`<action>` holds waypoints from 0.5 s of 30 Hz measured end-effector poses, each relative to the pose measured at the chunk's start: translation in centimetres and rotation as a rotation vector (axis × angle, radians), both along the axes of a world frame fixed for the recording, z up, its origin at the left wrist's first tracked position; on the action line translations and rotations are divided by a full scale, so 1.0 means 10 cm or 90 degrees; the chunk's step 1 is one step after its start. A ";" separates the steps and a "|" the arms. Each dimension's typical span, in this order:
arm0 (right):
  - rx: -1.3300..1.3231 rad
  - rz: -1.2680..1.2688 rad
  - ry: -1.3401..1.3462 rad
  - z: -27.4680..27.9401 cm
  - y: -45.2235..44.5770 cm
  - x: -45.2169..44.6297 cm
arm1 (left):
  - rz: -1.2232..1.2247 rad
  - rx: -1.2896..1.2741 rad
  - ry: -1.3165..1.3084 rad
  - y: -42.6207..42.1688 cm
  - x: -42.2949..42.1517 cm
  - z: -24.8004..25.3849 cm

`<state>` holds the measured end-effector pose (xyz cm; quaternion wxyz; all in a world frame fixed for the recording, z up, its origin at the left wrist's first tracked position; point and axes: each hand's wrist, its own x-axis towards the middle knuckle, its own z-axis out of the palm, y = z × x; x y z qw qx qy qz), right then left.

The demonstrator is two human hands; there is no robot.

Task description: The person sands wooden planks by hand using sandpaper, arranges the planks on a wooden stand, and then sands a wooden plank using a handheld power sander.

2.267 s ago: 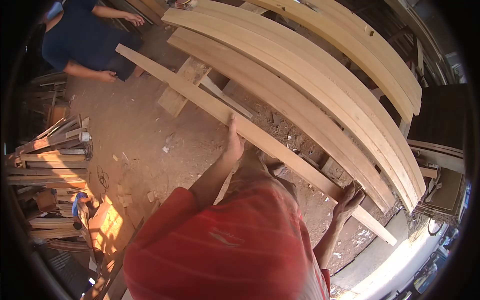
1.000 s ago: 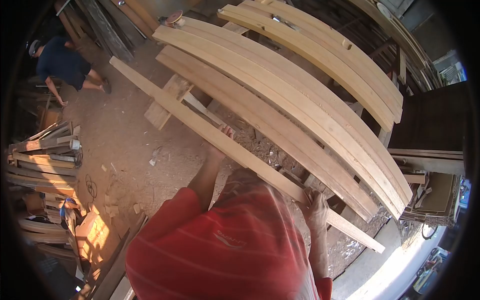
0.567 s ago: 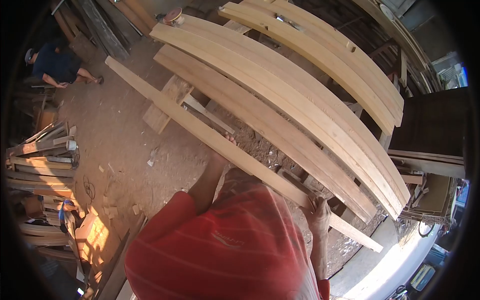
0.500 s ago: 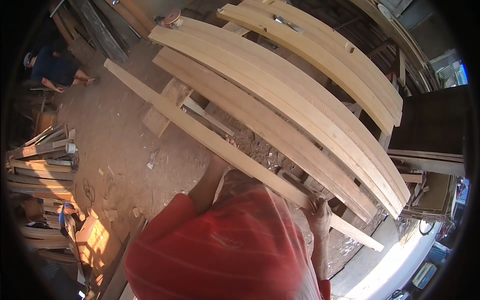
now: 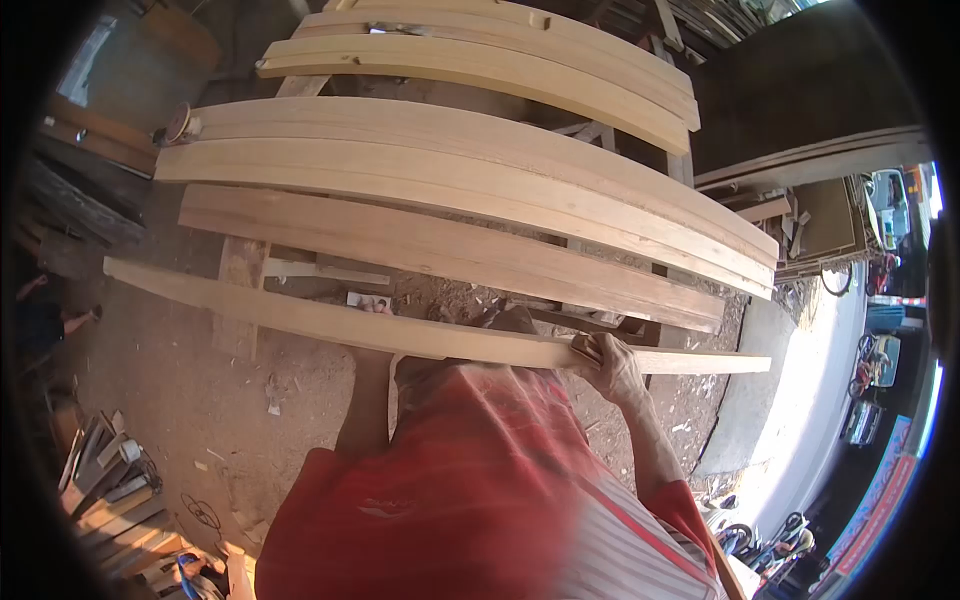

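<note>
A long, slightly curved wooden plank lies across in front of my body. My left hand is wrapped round it from below, fingertips showing over the far edge; the palm is hidden. Further right, my right hand is closed on a small brown piece that looks like folded sandpaper, pressed against the plank's upper face. Just beyond lies a broader brown board, apart from my hands.
Several pale curved boards rest on wooden supports ahead. A round-padded sander sits at their left end. Scrap wood is piled lower left. Another person is at the far left. A roadway lies right.
My view has turned, so the boards and plank now lie nearer to level. Both hands stay on the plank, and the right keeps the brown piece against it.
</note>
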<state>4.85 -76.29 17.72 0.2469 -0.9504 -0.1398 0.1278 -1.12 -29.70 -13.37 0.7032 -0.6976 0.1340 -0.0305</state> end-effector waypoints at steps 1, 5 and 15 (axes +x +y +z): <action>0.030 -0.017 0.008 -0.13 -0.08 0.00 | -0.001 -0.117 0.018 0.06 -0.02 -0.10; 0.051 -0.047 0.039 -0.26 -0.18 0.10 | 0.182 -0.365 0.035 -0.08 0.06 -0.11; 0.040 -0.131 0.136 -0.20 -0.22 0.56 | 0.191 -0.197 0.179 0.65 -0.39 -0.94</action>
